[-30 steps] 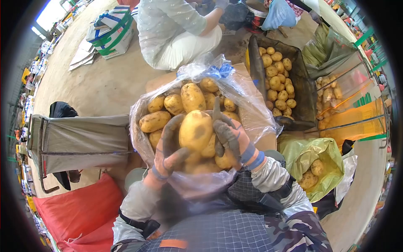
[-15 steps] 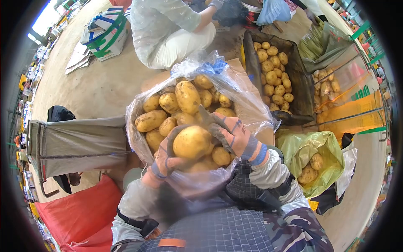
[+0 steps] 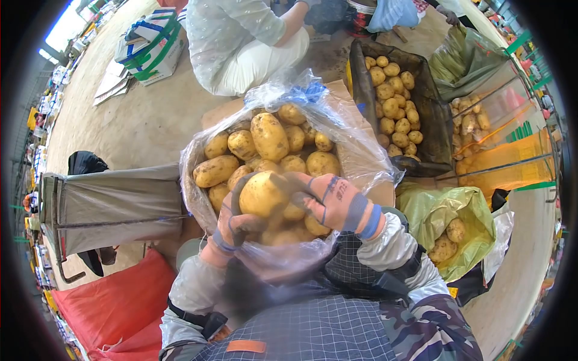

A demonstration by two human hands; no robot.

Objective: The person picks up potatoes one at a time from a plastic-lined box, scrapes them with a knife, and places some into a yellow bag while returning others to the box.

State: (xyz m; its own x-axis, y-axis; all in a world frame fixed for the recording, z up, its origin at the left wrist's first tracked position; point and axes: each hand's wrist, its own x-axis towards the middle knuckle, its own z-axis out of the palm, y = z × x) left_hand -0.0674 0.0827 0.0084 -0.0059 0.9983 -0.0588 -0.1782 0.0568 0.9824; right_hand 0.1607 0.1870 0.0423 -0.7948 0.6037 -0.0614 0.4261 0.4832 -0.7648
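Observation:
My left hand (image 3: 232, 222), in an orange glove with dark grey fingers, is closed around a large yellow potato (image 3: 260, 196) above a lined box. My right hand (image 3: 334, 203), gloved alike, is at the potato's right side. Its blurred fingers stretch over the potato's upper right edge, with the thumb apart. Beneath both hands, the box's clear plastic liner (image 3: 194, 153) surrounds many loose potatoes (image 3: 269, 137), some with dirt marks. Part of the pile is hidden behind my hands.
A dark crate (image 3: 435, 99) of smaller potatoes stands at upper right; a yellow-green bag (image 3: 415, 207) with potatoes lies at right. To the left are a grey cloth-covered frame (image 3: 114, 207) and a red sack (image 3: 123, 307). Another person (image 3: 241, 48) crouches beyond the box.
The potato in my left hand has shifted slightly left and up. My right hand's fingers have moved left and down, from pointing up beside it to reaching over its edge.

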